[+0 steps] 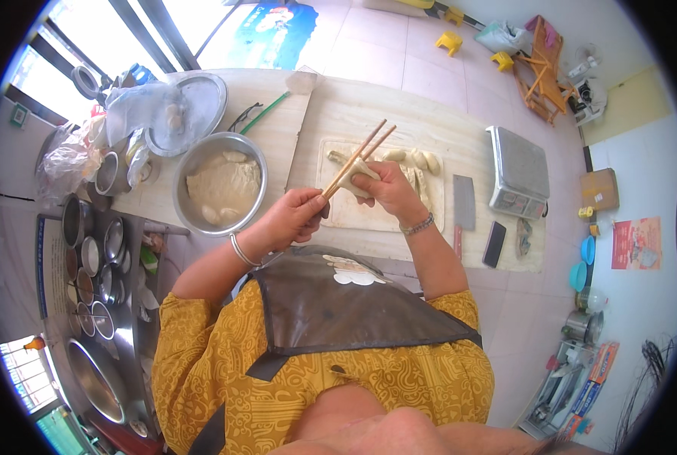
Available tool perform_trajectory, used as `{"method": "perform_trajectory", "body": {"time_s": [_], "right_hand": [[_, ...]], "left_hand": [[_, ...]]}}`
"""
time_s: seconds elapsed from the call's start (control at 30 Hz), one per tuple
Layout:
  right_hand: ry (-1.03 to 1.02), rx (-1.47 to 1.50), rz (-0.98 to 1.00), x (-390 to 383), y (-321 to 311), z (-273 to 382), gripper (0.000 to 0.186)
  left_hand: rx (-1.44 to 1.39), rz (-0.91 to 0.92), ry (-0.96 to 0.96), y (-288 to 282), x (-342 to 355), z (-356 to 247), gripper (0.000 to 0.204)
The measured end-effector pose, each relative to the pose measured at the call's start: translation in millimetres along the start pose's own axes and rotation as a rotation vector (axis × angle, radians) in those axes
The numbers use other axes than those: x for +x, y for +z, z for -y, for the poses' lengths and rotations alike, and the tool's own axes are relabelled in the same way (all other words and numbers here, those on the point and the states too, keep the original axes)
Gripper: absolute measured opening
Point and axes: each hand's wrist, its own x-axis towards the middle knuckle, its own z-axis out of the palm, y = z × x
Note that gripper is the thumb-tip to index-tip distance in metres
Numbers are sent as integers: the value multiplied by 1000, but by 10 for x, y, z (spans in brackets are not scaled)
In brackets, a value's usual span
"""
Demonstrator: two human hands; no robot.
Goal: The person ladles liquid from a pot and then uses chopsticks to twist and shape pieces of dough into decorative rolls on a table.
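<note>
My left hand (pixel 300 214) is closed round the lower ends of a pair of wooden chopsticks (pixel 374 136), which slant up and away to the right. My right hand (pixel 390 191) grips a pale, soft piece (pixel 353 177) against the sticks; whether it is dough or cloth I cannot tell. Beneath the hands lies a cutting board (pixel 342 218). Several rounded dough pieces (pixel 420 159) and some dough strips (pixel 416 182) rest on it, partly hidden by my right hand. Left of my hands stands a metal bowl (pixel 183 199) with a large mass of dough (pixel 221 186) inside.
Right of the board lie a cleaver (pixel 463 203), a dark phone (pixel 494 243) and a digital scale (pixel 518 171). A green stick (pixel 266 111), a round metal lid (pixel 215 106) and plastic bags (pixel 69 155) are at the far left. Several metal pots (pixel 95 379) crowd the left side.
</note>
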Motion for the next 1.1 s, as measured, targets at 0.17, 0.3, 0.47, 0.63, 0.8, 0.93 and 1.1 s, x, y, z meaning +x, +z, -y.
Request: {"method": "perform_trajectory", "body": {"time_s": [0.17,0.3,0.47,0.63,0.8,0.93,1.1], "right_hand": [[-44,296,60,10,69,187,18],[-77,265,7,60,146,197,19],[-45,72,-170,51,235,279,16],[-178,309,217,151,134,191,20],[-162,391,13,152,257,75,19],[-20,208,-214,81,334,261,18],[-219,373,141,102,220,347,19]], "left_hand": [[-473,371,-112,77,-33,43,33],[-449,253,61,274,-2,63,30],[356,-255,385,138,84,46,16],[-533,331,-88,159,5,35,34],[-611,389,-61,153,55,89,29],[286,-258,425,121,94,96,22],[-498,265,-46,90,-12,63,30]]}}
